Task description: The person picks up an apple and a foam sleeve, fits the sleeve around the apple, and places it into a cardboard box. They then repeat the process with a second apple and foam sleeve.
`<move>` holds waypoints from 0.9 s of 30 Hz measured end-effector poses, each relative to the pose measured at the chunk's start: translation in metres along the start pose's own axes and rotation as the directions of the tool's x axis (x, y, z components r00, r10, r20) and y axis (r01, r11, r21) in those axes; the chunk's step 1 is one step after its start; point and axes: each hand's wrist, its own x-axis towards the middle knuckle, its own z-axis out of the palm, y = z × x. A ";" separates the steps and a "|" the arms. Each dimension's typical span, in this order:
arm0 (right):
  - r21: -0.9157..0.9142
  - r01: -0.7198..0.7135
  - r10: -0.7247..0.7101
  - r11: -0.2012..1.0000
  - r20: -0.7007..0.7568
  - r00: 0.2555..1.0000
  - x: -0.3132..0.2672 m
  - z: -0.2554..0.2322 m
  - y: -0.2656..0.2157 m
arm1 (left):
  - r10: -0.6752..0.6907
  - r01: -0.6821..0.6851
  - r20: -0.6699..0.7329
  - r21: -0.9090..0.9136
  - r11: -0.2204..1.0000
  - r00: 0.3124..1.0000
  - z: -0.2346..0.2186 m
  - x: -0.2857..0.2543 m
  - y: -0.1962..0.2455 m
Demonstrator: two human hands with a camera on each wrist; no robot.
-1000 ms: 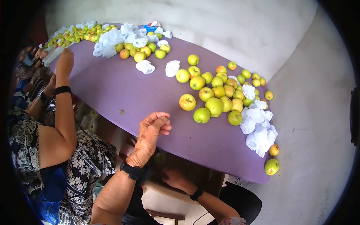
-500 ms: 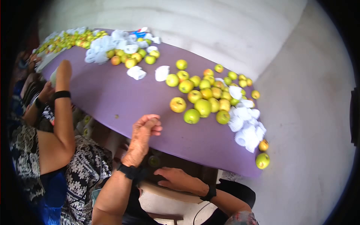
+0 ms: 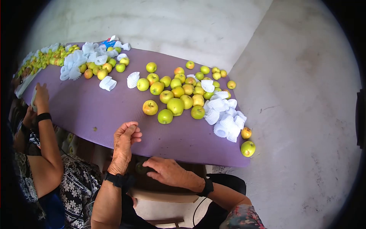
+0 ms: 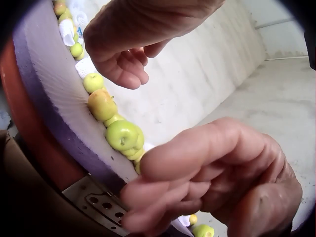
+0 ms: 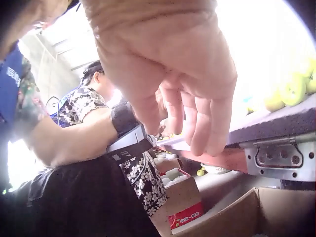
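In the head view my left hand (image 3: 124, 143) hovers by the purple table's (image 3: 91, 110) front edge, fingers loosely curled and thumb near the index finger; no object shows in it. My right hand (image 3: 171, 173) is at the near edge, right of it and lower, palm down with fingers loosely bent. Beyond lie several yellow-green apples (image 3: 175, 107) and white foam nets (image 3: 227, 124). The left wrist view shows my left hand (image 4: 138, 39) above and my right hand (image 4: 212, 173) below, apart. The right wrist view has my right hand (image 5: 173, 74) hanging empty.
At left a person's hand (image 3: 41, 95) holds a pale net. More apples (image 3: 47, 57) and nets (image 3: 72, 65) cover the far left of the table. A wall (image 3: 160, 30) borders its back. Below the edge stand an open cardboard box (image 5: 232, 212) and a red-marked box (image 5: 185, 202).
The head view has swung right, so the table and apples sit further left. My right hand has come out of the shade under the edge and up. My left hand keeps much the same pose.
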 end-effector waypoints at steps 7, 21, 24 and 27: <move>-0.037 -0.062 0.058 0.997 -0.112 0.992 0.001 -0.029 0.003 | 0.011 -0.011 -0.007 0.007 1.000 1.000 0.003 -0.002 -0.005; -0.275 0.006 -0.088 0.961 -0.288 0.954 0.077 -0.041 0.030 | 0.064 -0.078 -0.144 -0.095 0.992 0.988 0.002 -0.007 0.002; -0.373 0.052 -0.177 0.926 -0.308 0.935 0.128 -0.053 0.049 | 0.075 -0.095 -0.171 -0.111 0.989 0.982 0.002 -0.008 0.004; -0.415 0.041 -0.171 0.909 -0.281 0.944 0.182 -0.064 0.062 | 0.087 -0.116 -0.197 -0.144 0.983 0.977 0.001 -0.007 0.006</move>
